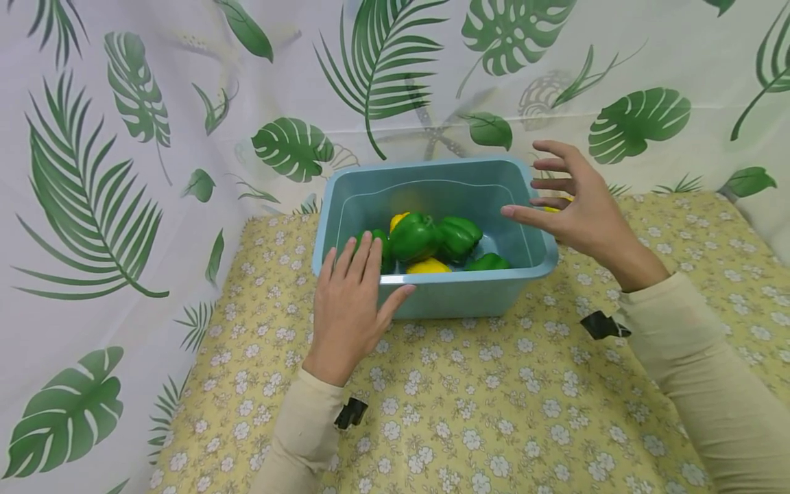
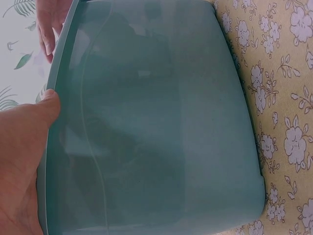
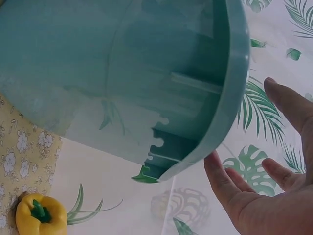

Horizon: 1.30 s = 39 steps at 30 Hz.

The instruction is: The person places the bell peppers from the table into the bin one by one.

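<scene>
A blue-green plastic bin (image 1: 457, 296) stands on the cloth, holding several green bell peppers (image 1: 415, 237) and a yellow pepper (image 1: 427, 266), with more yellow showing behind. Over the bin's near rim, toward its left end, lies my left hand (image 1: 347, 309), its fingers straight. Its thumb (image 2: 48, 105) lies along the rim on the outside. Off the bin's right end, my right hand (image 1: 586, 206) is spread with loosely bent fingers and grips nothing. One finger (image 3: 220, 176) comes close to the rim; whether it touches, I cannot tell.
Outside the bin, a yellow bell pepper (image 3: 41, 215) lies beyond its right end, mostly hidden by my right hand in the head view. A yellow flowered cloth (image 1: 469, 398) covers the table. White leaf-print sheeting (image 1: 204, 89) hangs behind and on the left.
</scene>
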Tool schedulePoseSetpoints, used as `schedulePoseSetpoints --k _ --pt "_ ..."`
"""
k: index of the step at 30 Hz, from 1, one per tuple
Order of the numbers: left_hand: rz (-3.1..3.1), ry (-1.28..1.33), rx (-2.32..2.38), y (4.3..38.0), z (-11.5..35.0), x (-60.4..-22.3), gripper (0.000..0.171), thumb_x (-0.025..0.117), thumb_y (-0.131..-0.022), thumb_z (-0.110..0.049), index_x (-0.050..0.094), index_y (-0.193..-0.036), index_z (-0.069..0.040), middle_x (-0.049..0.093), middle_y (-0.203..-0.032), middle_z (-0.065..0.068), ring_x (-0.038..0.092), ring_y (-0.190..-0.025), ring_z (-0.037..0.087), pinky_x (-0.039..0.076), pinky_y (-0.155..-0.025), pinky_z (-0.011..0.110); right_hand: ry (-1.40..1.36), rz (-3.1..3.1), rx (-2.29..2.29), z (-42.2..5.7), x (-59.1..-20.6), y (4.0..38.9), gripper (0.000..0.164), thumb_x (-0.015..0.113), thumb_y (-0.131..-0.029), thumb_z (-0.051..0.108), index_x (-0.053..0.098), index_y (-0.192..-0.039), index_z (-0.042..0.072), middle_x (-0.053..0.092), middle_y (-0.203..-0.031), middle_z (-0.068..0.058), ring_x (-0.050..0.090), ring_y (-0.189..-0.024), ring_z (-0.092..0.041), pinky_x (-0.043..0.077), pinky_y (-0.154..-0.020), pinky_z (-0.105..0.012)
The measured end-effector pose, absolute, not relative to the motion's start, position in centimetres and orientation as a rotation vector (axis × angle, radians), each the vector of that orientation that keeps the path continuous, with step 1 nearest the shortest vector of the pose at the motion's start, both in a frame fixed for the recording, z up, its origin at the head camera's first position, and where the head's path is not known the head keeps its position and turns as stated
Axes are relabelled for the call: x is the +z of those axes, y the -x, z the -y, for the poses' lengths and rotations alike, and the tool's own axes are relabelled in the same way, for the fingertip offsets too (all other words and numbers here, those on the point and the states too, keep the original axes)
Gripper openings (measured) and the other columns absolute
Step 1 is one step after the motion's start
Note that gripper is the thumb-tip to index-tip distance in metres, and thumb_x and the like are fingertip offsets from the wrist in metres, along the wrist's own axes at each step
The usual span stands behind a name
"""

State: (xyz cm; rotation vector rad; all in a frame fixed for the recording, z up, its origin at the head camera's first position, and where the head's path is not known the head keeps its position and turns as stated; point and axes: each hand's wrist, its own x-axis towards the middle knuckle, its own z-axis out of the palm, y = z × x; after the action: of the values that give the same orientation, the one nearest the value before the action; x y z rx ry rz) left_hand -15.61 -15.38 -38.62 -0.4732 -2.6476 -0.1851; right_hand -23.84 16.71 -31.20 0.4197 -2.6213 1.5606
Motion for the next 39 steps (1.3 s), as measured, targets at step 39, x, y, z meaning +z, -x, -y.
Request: schedulePoseSetpoints --k 39 --pt "2.642 0.477 -0.188 15.6 15.4 -38.7 0.083 0.043 -0.101 -0.066 0.04 -0.155 -0.003 0.042 -0.157 0.016 0.038 -0.146 0.032 0.02 -0.124 0.049 -0.198 2.691 1.416 -20.9 -32.9 25.1 0.084 0.079 -0.09 0.031 0.032 -0.159 0.029 0.037 -0.157 -0.016 0.047 -0.129 -0.044 0.046 -0.104 -0.057"
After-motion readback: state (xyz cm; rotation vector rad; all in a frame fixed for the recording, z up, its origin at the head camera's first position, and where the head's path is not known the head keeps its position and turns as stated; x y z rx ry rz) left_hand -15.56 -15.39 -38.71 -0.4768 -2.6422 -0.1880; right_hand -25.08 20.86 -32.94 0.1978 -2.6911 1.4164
